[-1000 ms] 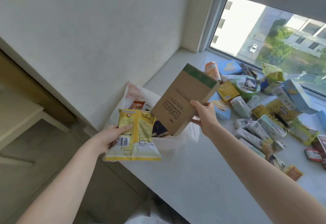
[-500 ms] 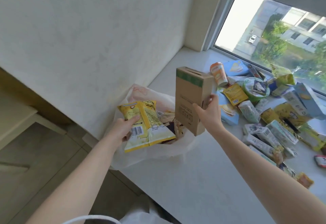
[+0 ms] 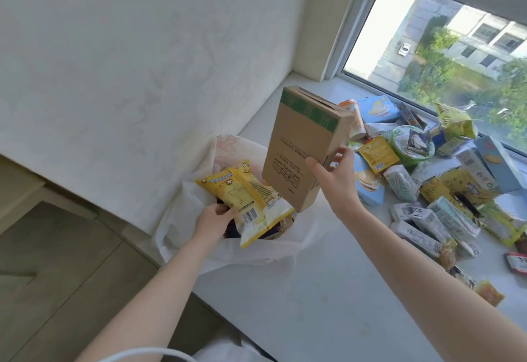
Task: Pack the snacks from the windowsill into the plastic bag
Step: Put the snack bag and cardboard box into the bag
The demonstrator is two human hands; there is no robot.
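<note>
On a broad white windowsill (image 3: 328, 290) below a sunlit window (image 3: 456, 47), a loose heap of snack cartons and packets (image 3: 439, 190) in blue, yellow and green, crowding the right side near the glass. At the sill's left end, close to the wall, a thin white plastic bag (image 3: 182, 230), mouth gaping, dark wrappers visible inside. Held upright just above and to the right of that mouth, a brown cardboard box with a green band near its top (image 3: 299, 150), clamped at its lower corner by the right hand (image 3: 335, 179), thumb on the printed face, fingers round the side. Over the bag's opening, a tilted yellow crinkled snack packet with a barcode (image 3: 251, 199), gripped at its near edge by the left hand (image 3: 212, 220).
</note>
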